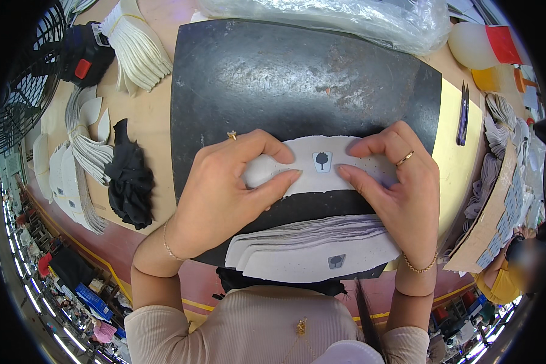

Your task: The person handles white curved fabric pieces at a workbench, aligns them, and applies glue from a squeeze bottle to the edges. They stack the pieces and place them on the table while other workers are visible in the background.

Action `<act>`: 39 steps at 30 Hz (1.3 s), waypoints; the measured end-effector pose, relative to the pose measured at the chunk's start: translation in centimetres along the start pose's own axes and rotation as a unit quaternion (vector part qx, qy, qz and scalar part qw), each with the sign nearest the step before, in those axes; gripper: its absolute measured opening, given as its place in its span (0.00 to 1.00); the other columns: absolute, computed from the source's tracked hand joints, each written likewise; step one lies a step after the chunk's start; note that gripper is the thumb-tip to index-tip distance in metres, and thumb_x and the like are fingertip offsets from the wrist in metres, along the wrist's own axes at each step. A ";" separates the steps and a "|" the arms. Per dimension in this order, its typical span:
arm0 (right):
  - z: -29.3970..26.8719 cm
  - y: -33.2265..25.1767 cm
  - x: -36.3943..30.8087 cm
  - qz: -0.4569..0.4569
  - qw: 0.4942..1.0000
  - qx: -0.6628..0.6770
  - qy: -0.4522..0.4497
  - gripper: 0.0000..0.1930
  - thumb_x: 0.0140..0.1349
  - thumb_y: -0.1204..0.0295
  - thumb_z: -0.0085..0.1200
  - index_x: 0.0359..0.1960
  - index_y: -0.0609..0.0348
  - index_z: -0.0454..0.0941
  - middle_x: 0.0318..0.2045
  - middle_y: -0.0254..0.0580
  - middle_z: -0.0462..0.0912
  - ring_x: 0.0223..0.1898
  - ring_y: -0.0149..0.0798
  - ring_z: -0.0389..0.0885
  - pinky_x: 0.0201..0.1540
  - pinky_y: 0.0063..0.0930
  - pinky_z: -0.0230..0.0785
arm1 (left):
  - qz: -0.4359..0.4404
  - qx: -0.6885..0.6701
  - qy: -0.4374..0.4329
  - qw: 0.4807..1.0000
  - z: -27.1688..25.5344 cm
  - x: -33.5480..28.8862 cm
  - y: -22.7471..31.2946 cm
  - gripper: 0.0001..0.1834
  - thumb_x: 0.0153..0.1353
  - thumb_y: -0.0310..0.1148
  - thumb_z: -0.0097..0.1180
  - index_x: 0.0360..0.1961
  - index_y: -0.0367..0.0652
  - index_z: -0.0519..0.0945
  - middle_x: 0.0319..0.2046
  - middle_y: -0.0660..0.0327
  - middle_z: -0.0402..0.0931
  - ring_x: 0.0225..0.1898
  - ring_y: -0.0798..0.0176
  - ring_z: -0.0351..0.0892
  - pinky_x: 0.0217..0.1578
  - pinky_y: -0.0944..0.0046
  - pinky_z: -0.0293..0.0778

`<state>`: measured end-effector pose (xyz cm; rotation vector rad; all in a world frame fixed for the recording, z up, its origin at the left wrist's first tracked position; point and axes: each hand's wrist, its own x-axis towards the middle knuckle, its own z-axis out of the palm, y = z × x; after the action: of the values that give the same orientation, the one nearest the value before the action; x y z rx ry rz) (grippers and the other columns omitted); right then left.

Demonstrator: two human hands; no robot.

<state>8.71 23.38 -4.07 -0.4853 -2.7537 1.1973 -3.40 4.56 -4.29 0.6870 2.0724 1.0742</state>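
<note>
Head view: a pale speckled fabric piece (pixel 303 182) with a small tree patch (pixel 322 162) is laid out on the black mat (pixel 303 79), toward the mat's near edge. Its left part is covered by the left hand (pixel 218 182) and its right part by the right hand (pixel 406 176). On each hand, thumb and index tips are set on the fabric beside the patch, with a gap left between them; whether the fabric is actually being pinched or just pressed flat can't be told from this angle, so no call on the grip for either one.

At the mat's near edge, a stack of similar pieces (pixel 297 249) is piled up, a matching patch showing on top. Left of the mat, a crumpled black cloth (pixel 129 182) is dropped, and beyond its far left corner a tied white bundle (pixel 138 48) is placed. Right of the mat, dark snips (pixel 463 115) are laid on a yellow sheet (pixel 452 148). Past the mat's far edge, clear plastic (pixel 358 21) is heaped.
</note>
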 end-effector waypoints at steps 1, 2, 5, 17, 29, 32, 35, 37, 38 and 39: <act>0.0 0.0 0.0 0.000 1.000 0.000 0.000 0.11 0.50 0.75 0.68 0.34 0.58 0.79 0.30 0.40 0.74 0.30 0.43 0.74 0.32 0.32 0.67 | 0.003 0.003 0.000 1.000 0.0 0.0 0.0 0.09 0.55 0.30 0.67 0.34 0.40 0.79 0.24 0.56 0.80 0.22 0.60 0.81 0.25 0.65 0.73; 0.0 0.0 0.0 0.002 1.000 0.000 -0.001 0.11 0.50 0.75 0.68 0.34 0.58 0.79 0.30 0.40 0.74 0.30 0.43 0.74 0.32 0.32 0.67 | 0.000 0.001 -0.001 1.000 0.0 0.0 0.0 0.09 0.55 0.30 0.67 0.34 0.40 0.79 0.24 0.56 0.80 0.22 0.60 0.81 0.25 0.65 0.73; 0.0 -0.1 0.0 0.006 1.000 -0.002 -0.002 0.11 0.50 0.75 0.68 0.34 0.59 0.80 0.30 0.40 0.74 0.31 0.43 0.74 0.33 0.33 0.68 | -0.002 0.002 -0.002 1.000 0.0 0.0 0.0 0.09 0.55 0.30 0.67 0.34 0.40 0.79 0.25 0.56 0.80 0.22 0.59 0.81 0.26 0.64 0.73; 0.1 -0.1 -0.1 -0.008 0.999 -0.030 -0.008 0.11 0.51 0.75 0.66 0.36 0.59 0.80 0.32 0.42 0.74 0.33 0.46 0.75 0.37 0.35 0.69 | 0.033 0.028 0.024 0.999 0.4 -0.1 -0.1 0.10 0.55 0.28 0.69 0.35 0.35 0.81 0.27 0.62 0.80 0.28 0.74 0.76 0.29 0.71 0.70; 0.0 -0.4 -0.3 -0.161 0.970 -0.179 0.024 0.10 0.51 0.73 0.65 0.37 0.54 0.82 0.46 0.36 0.76 0.46 0.43 0.72 0.52 0.37 0.62 | 0.329 0.388 0.155 0.847 1.0 -1.3 0.2 0.11 0.48 0.29 0.63 0.34 0.41 0.80 0.42 0.56 0.75 0.44 0.56 0.76 0.40 0.59 0.73; -0.1 -0.5 -0.3 -0.169 0.970 -0.172 -0.005 0.10 0.51 0.77 0.64 0.37 0.54 0.83 0.45 0.37 0.77 0.44 0.43 0.74 0.49 0.34 0.66 | 0.413 0.372 0.122 0.822 0.9 -0.6 -1.4 0.12 0.47 0.28 0.60 0.34 0.37 0.80 0.45 0.54 0.75 0.47 0.54 0.74 0.42 0.59 0.73; -0.6 -0.3 -0.4 -0.177 0.966 -0.185 -0.039 0.10 0.52 0.78 0.60 0.38 0.55 0.83 0.43 0.38 0.78 0.43 0.43 0.75 0.49 0.34 0.67 | 0.446 0.358 0.088 0.815 0.9 -0.5 -2.2 0.13 0.47 0.27 0.58 0.36 0.34 0.80 0.47 0.54 0.75 0.47 0.54 0.74 0.41 0.60 0.73; -0.8 -0.2 -0.5 -0.190 0.962 -0.193 -0.037 0.12 0.52 0.79 0.57 0.39 0.56 0.84 0.42 0.38 0.79 0.43 0.42 0.76 0.50 0.33 0.68 | 0.451 0.382 0.073 0.803 0.6 -0.5 -1.9 0.14 0.48 0.28 0.57 0.37 0.34 0.81 0.47 0.54 0.75 0.47 0.54 0.74 0.41 0.60 0.73; -0.9 -0.2 -0.6 -0.188 0.962 -0.194 -0.037 0.13 0.52 0.79 0.56 0.40 0.55 0.84 0.43 0.38 0.79 0.44 0.43 0.76 0.50 0.33 0.68 | 0.456 0.394 0.072 0.795 0.6 -0.4 -1.8 0.15 0.48 0.28 0.57 0.38 0.34 0.81 0.47 0.54 0.75 0.47 0.55 0.74 0.41 0.60 0.73; -1.0 -0.3 -0.7 -0.187 0.962 -0.194 -0.037 0.14 0.52 0.79 0.55 0.41 0.55 0.84 0.43 0.39 0.79 0.45 0.43 0.76 0.51 0.33 0.69 | 0.460 0.407 0.072 0.786 0.6 -0.4 -1.8 0.15 0.48 0.28 0.57 0.39 0.34 0.81 0.47 0.54 0.75 0.47 0.55 0.74 0.41 0.60 0.72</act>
<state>9.50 23.66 -3.17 0.0621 -2.9649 0.6035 -2.91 3.64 -5.89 2.2812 2.3207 0.5937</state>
